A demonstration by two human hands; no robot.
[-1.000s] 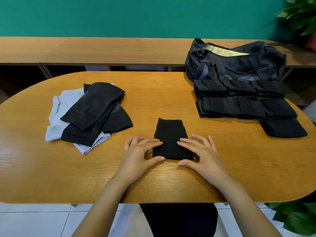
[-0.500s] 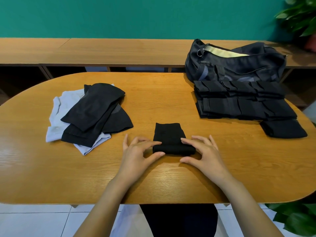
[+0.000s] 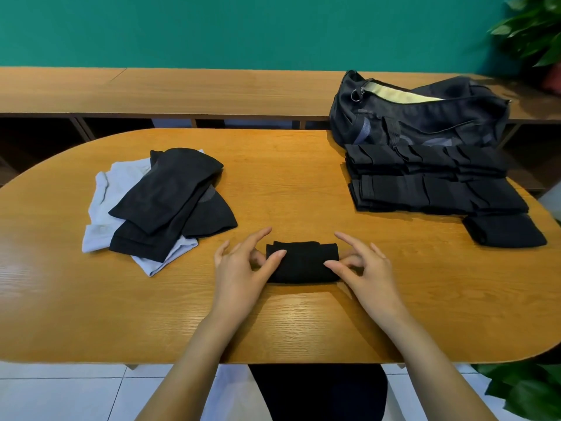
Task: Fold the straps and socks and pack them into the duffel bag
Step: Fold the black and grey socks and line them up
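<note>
A black sock (image 3: 303,262), folded into a short thick bundle, lies on the wooden table (image 3: 291,183) in front of me. My left hand (image 3: 239,271) pinches its left end with the thumb on top and the forefinger lifted. My right hand (image 3: 370,268) pinches the right end the same way. A dark duffel bag (image 3: 425,117) stands unzipped at the back right. In front of it lie stacked folded black straps (image 3: 434,183) and another folded black sock (image 3: 504,230). Unfolded black socks (image 3: 170,196) rest on pale grey ones (image 3: 121,183) at the left.
A long wooden bench (image 3: 182,89) runs behind the table against a green wall. Potted plants stand at the top right (image 3: 534,28) and the bottom right (image 3: 528,390). The table's rounded front edge is close to my body.
The sock has been folded over away from me into a shorter, thicker bundle. My hands moved from flat on its near edge to pinching its two ends.
</note>
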